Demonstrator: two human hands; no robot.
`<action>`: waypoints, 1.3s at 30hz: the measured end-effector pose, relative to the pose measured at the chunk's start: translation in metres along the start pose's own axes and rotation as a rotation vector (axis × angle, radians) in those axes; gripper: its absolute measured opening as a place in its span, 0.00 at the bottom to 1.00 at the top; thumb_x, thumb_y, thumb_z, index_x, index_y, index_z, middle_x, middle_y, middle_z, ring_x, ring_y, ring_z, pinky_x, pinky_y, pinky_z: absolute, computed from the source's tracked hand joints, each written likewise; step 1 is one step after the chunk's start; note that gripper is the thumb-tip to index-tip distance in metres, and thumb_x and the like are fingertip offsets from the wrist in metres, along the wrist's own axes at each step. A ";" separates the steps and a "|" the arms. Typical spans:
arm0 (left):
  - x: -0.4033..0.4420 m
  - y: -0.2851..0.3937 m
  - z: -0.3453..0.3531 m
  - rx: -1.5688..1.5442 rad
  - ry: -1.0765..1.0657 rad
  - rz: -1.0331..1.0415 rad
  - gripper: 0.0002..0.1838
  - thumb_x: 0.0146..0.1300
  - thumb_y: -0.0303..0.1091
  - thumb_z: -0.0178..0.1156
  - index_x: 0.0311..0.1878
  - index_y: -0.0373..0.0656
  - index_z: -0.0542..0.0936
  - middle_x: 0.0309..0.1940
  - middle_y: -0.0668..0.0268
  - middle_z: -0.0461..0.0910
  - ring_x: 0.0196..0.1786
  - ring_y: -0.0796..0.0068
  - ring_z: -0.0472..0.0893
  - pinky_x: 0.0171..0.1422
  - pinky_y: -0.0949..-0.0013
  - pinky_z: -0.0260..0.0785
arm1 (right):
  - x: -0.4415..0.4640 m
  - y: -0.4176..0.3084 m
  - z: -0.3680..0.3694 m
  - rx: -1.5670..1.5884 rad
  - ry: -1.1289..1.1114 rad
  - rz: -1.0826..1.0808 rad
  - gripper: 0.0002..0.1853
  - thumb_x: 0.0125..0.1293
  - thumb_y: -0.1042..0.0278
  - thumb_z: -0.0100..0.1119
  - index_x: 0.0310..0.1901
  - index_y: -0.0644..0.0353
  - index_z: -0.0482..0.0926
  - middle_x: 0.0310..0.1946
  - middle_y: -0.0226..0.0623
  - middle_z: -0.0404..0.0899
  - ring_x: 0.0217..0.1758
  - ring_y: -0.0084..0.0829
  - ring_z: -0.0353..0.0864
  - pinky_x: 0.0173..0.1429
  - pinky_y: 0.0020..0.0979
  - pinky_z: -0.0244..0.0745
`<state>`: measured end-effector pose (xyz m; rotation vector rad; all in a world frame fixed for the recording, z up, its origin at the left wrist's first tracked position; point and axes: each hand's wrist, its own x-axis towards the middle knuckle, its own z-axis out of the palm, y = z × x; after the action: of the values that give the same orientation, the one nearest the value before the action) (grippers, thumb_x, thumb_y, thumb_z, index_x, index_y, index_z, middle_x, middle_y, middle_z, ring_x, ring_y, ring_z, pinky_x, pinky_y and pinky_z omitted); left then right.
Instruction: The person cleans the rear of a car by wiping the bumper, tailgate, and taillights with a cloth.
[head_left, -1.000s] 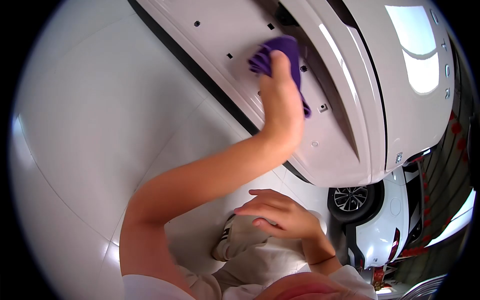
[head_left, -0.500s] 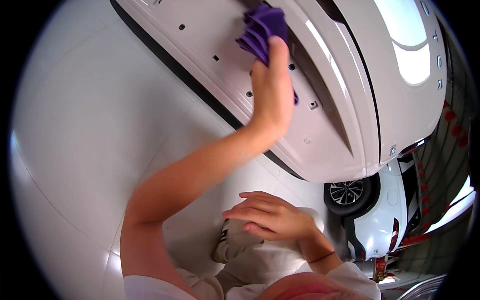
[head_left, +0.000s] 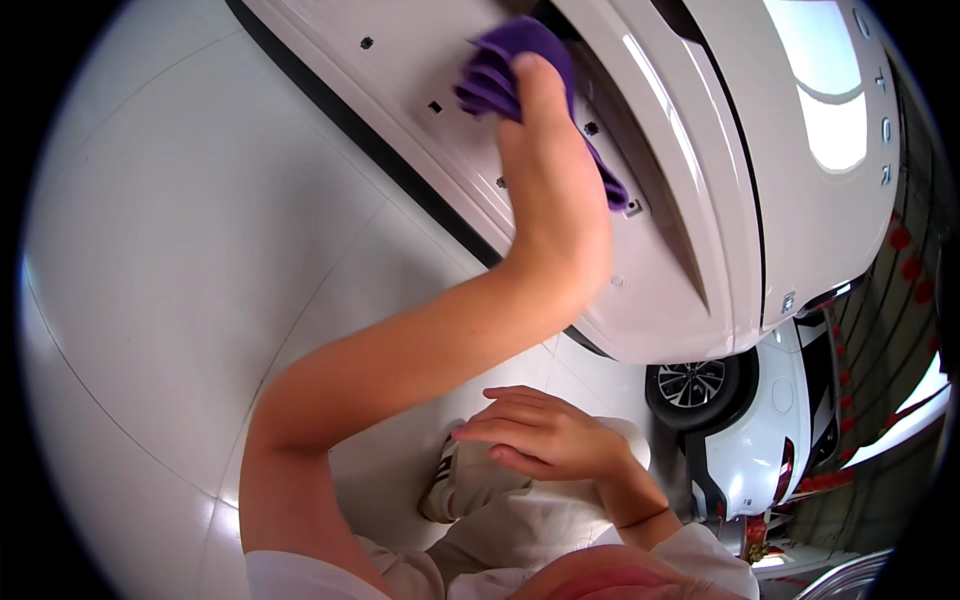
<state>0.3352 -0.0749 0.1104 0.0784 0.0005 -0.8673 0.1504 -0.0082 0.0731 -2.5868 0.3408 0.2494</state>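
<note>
My left hand (head_left: 548, 130), at the end of an outstretched arm, is closed around a folded purple cloth (head_left: 515, 65). It presses the cloth against the pale rear panel (head_left: 450, 60) of a car, in a recessed area with several small dark clips and holes. A loose end of the cloth trails below the wrist, beside a small square clip (head_left: 633, 207). My right hand (head_left: 550, 435) hangs in front of my body, holding nothing. Its fingers are stretched out and slightly apart.
Below the panel runs the car's black lower trim (head_left: 385, 155). A second, white car (head_left: 765, 420) stands behind, its wheel (head_left: 692, 385) showing. Pale floor tiles (head_left: 180, 250) cover the left. My shoe (head_left: 440, 485) is low in the view.
My left hand and the cloth have shifted slightly upward in view, while the wrist and forearm have swung right. The right hand has hardly moved.
</note>
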 end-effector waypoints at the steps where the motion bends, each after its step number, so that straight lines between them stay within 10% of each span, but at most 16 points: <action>1: 0.005 0.004 0.001 0.023 0.028 0.054 0.26 0.77 0.62 0.46 0.43 0.44 0.70 0.34 0.75 0.65 0.36 0.83 0.62 0.42 0.74 0.60 | 0.000 0.000 0.000 -0.012 -0.003 -0.001 0.20 0.67 0.75 0.61 0.61 0.59 0.81 0.50 0.38 0.84 0.53 0.43 0.83 0.73 0.47 0.74; 5: 0.026 0.032 -0.002 0.049 0.055 0.069 0.38 0.73 0.60 0.53 0.71 0.37 0.68 0.65 0.60 0.70 0.66 0.68 0.67 0.76 0.65 0.51 | -0.003 0.004 0.003 -0.017 0.000 -0.001 0.18 0.68 0.75 0.61 0.60 0.59 0.81 0.49 0.36 0.84 0.53 0.41 0.83 0.73 0.46 0.74; 8: 0.020 0.042 0.034 -0.088 -0.114 0.627 0.33 0.78 0.52 0.51 0.70 0.30 0.69 0.64 0.51 0.75 0.64 0.59 0.75 0.74 0.63 0.63 | -0.004 0.001 0.004 0.022 0.040 -0.006 0.18 0.68 0.75 0.60 0.59 0.58 0.81 0.49 0.35 0.84 0.52 0.39 0.83 0.72 0.45 0.74; 11: 0.055 0.043 0.025 0.008 0.099 0.694 0.33 0.78 0.53 0.52 0.69 0.30 0.71 0.63 0.54 0.77 0.61 0.64 0.77 0.70 0.69 0.66 | -0.005 -0.004 0.004 0.093 0.004 -0.005 0.17 0.69 0.74 0.61 0.59 0.58 0.81 0.49 0.34 0.84 0.51 0.36 0.83 0.72 0.45 0.74; 14: 0.115 0.039 -0.036 0.050 -0.169 0.857 0.30 0.76 0.45 0.54 0.69 0.27 0.70 0.68 0.50 0.73 0.69 0.58 0.73 0.77 0.62 0.60 | -0.007 -0.006 0.004 0.071 -0.019 -0.028 0.16 0.71 0.70 0.61 0.58 0.56 0.79 0.50 0.35 0.81 0.58 0.43 0.79 0.73 0.43 0.73; 17: 0.159 0.027 -0.082 0.677 0.194 0.574 0.29 0.78 0.51 0.52 0.66 0.33 0.74 0.65 0.61 0.78 0.66 0.67 0.76 0.74 0.67 0.62 | -0.011 -0.010 0.002 0.032 0.004 -0.023 0.19 0.68 0.72 0.64 0.60 0.57 0.81 0.49 0.33 0.84 0.52 0.34 0.83 0.74 0.45 0.71; 20: 0.181 -0.003 -0.114 1.519 0.079 1.343 0.28 0.74 0.45 0.54 0.69 0.34 0.73 0.69 0.48 0.74 0.77 0.50 0.65 0.82 0.52 0.49 | -0.016 -0.007 0.000 0.042 0.008 -0.014 0.20 0.68 0.72 0.65 0.61 0.57 0.81 0.50 0.33 0.84 0.52 0.35 0.83 0.74 0.46 0.71; 31: 0.097 -0.059 -0.089 1.622 -0.310 1.112 0.40 0.62 0.37 0.61 0.75 0.29 0.65 0.80 0.42 0.54 0.84 0.46 0.50 0.86 0.44 0.36 | -0.037 0.019 -0.015 0.022 0.093 0.100 0.15 0.68 0.71 0.65 0.56 0.53 0.83 0.43 0.32 0.87 0.46 0.37 0.85 0.70 0.46 0.76; 34: 0.056 -0.076 -0.074 1.719 -0.475 0.907 0.40 0.64 0.44 0.59 0.76 0.32 0.65 0.80 0.45 0.56 0.84 0.49 0.51 0.86 0.47 0.38 | -0.055 0.032 -0.028 -0.058 0.706 0.183 0.03 0.71 0.73 0.59 0.40 0.59 0.82 0.37 0.39 0.88 0.41 0.39 0.86 0.61 0.46 0.79; 36: 0.044 -0.107 -0.085 1.780 -0.528 1.043 0.35 0.70 0.53 0.58 0.75 0.42 0.70 0.78 0.56 0.63 0.83 0.58 0.54 0.85 0.47 0.37 | -0.072 0.048 -0.042 -0.285 1.149 0.188 0.13 0.78 0.64 0.53 0.42 0.66 0.79 0.42 0.49 0.84 0.49 0.42 0.83 0.56 0.44 0.78; 39: 0.016 -0.142 -0.082 1.744 -0.796 1.007 0.34 0.67 0.51 0.62 0.73 0.44 0.73 0.79 0.59 0.63 0.85 0.54 0.49 0.85 0.42 0.33 | -0.104 0.073 -0.071 -0.764 1.385 0.178 0.16 0.75 0.68 0.48 0.57 0.70 0.73 0.66 0.57 0.73 0.72 0.50 0.71 0.79 0.50 0.60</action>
<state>0.2402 -0.1725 0.0181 1.2356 -1.4278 0.3821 0.0380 -0.0854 0.1243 -2.9802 1.0864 -1.7261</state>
